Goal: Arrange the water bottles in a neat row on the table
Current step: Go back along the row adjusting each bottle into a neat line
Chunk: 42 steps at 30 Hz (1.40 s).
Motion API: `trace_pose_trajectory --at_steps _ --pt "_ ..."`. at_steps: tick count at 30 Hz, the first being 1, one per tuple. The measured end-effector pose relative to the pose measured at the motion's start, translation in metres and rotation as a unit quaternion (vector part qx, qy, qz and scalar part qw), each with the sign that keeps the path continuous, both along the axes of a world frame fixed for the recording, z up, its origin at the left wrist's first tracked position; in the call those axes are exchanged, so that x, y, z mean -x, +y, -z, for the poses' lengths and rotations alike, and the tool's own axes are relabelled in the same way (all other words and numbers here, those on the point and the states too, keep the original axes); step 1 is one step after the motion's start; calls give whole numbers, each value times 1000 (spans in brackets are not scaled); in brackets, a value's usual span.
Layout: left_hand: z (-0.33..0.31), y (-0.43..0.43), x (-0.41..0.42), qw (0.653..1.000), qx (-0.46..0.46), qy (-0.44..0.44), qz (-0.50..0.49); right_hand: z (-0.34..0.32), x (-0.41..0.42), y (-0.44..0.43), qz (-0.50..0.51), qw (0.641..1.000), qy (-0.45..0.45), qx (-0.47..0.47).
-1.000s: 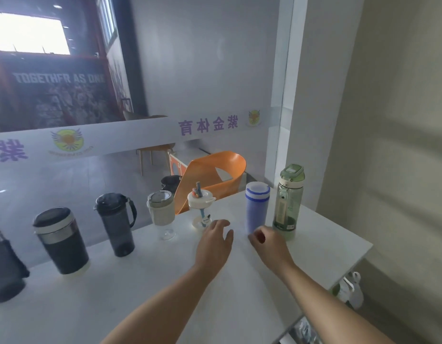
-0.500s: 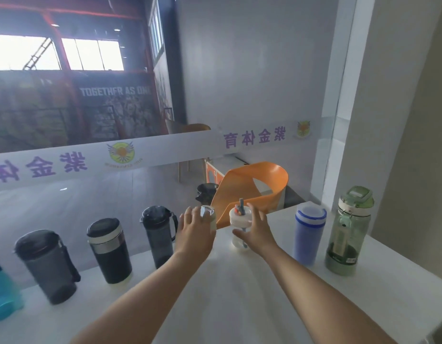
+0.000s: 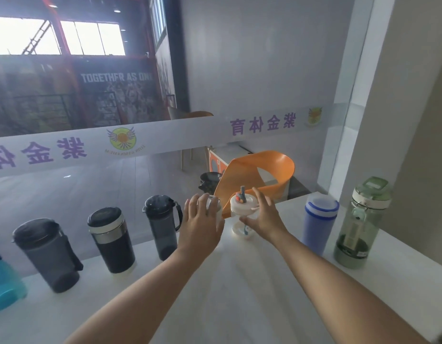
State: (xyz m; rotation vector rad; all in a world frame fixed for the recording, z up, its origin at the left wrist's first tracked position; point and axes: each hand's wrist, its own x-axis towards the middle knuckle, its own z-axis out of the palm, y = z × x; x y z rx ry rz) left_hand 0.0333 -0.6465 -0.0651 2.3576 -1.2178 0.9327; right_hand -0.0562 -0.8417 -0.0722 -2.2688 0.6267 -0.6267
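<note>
Several bottles stand in a row along the far edge of the white table (image 3: 239, 289). From the left: a teal bottle (image 3: 4, 281), a grey bottle (image 3: 50, 254), a black-and-steel tumbler (image 3: 111, 239), a dark handled bottle (image 3: 161, 224), a white cup (image 3: 212, 207), a small clear bottle with a white straw lid (image 3: 242, 209), a blue bottle (image 3: 319, 224), a green bottle (image 3: 361, 222). My left hand (image 3: 201, 224) wraps the white cup and hides most of it. My right hand (image 3: 264, 219) holds the small clear bottle from its right side.
A glass partition with a frosted band and purple lettering runs right behind the table's far edge. An orange chair (image 3: 259, 177) stands beyond the glass. A beige wall closes off the right side.
Both hands have moved forward and left from near the blue bottle and taken hold of the white cup and the small clear bottle. The view has shifted left and up.
</note>
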Motion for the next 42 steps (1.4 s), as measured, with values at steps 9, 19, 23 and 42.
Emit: trace_pose_trajectory --at_steps 9,19,23,42 --pt "-38 -57 76 982 91 84 145 -110 109 -5 40 958 -185 217" --pt "-14 -121 163 902 94 372 197 -72 248 -60 236 953 -162 101" --pt "14 -142 172 882 65 441 154 -21 264 -78 222 972 -70 -25" --pt "74 -213 138 840 90 519 130 51 213 -128 192 973 -17 -127"
